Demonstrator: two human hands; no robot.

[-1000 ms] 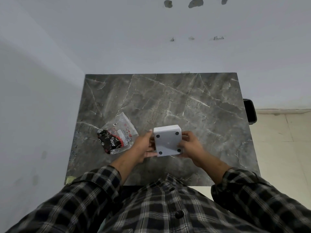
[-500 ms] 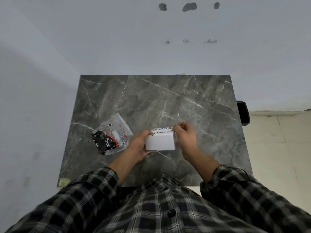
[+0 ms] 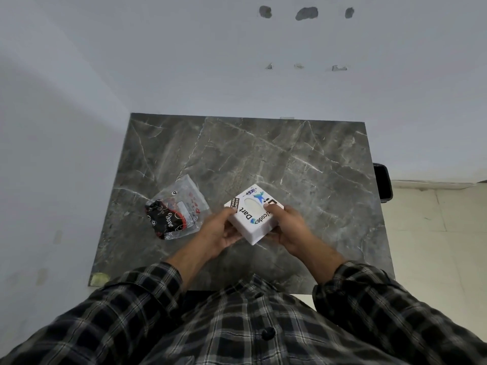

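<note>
Step in hand: the person is holding a white box (image 3: 253, 216) up in both hands, and I judge that they are looking it over or lining it up, sticker face uppermost.
Left grip: the left grip (image 3: 218, 233) is grasping the box's left side, thumb lying on the top edge and fingers curling underneath.
Right grip: the right grip (image 3: 288, 227) is grasping the box's right side, thumb pressing on the stickered top.
Box: it is sitting just right of the clear packet (image 3: 175, 209), turned so that one corner is pointing at the person. Whether its underside is touching the desk (image 3: 263, 154) I cannot tell.
Top face: an oval opening (image 3: 251, 204) is showing among the printed stickers and is facing the camera.
Packet: it is lying flat on the desk, apart from both hands, with something black and red inside it.
Bin: a black bin (image 3: 383, 184) is standing well to the right of the packet, past the desk's edge.
Next move: likely calling for setting the box down flat to the right of the packet, or freeing one grip to reach the opening. Either way the other hand is needing to keep the box level.
</note>
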